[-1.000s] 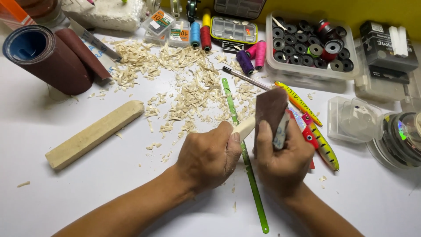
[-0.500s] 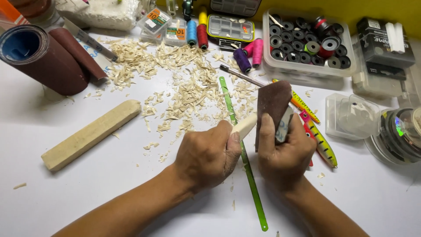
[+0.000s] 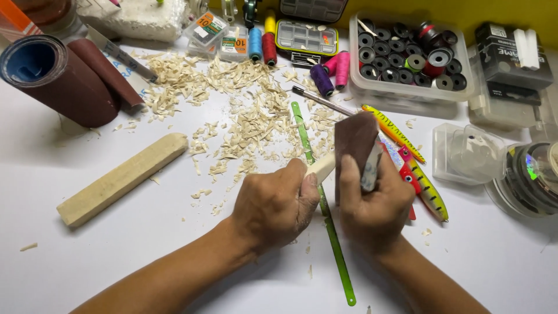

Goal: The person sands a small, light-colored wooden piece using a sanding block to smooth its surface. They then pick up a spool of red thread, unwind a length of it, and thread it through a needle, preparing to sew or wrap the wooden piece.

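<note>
My left hand [image 3: 273,206] grips a short pale carved wood piece [image 3: 321,167], its tip sticking out to the right. My right hand [image 3: 372,203] holds a folded sheet of brown sandpaper [image 3: 354,142] wrapped against that tip. Both hands hover over a thin green saw blade [image 3: 325,215] lying on the white table [image 3: 87,261]. A longer pale wood block [image 3: 122,177] lies to the left of my hands. Wood shavings [image 3: 250,116] are scattered behind them.
A roll of brown sandpaper [image 3: 58,78] lies far left. Painted fishing lures [image 3: 415,168] rest right of my hands. A clear tray of thread spools [image 3: 410,58], a small tackle box [image 3: 305,38], loose thread spools [image 3: 331,72], a clear plastic case [image 3: 468,154] and a line reel [image 3: 532,177] crowd the back and right.
The hands stay in nearly the same spot. The sandpaper shifts slightly along the wood piece's tip between frames.
</note>
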